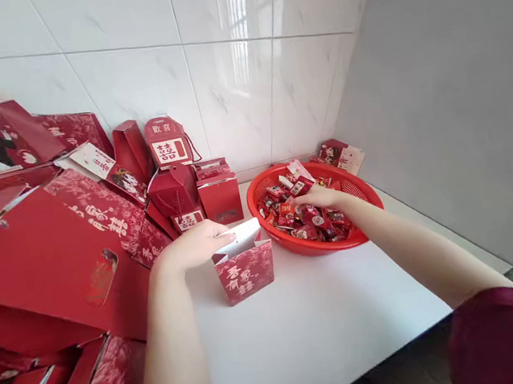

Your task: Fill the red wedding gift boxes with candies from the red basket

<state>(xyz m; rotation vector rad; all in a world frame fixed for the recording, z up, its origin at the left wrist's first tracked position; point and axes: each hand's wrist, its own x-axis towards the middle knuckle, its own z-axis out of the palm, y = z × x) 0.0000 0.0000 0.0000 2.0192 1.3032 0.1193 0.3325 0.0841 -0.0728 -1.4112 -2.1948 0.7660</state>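
An open red paper gift box (247, 273) with light Chinese lettering stands upright on the white table. My left hand (200, 243) pinches the raised white-lined edge at its top left, thumb on the inner side. To the right is a red plastic basket (299, 247) heaped with wrapped candies (310, 214). Over the heap, my right hand (319, 197) has its fingers bent together at a red-wrapped candy (302, 185). The fingers partly hide what they grip. The box's inside bottom is hidden from view.
Red gift boxes and bags (49, 255) are piled high along the left. Several smaller red boxes (174, 190) stand against the tiled wall (131, 75). Behind the basket lies another printed box (337, 154). A grey wall (441, 86) rises at the right. The white table (285, 352) ends at the front right.
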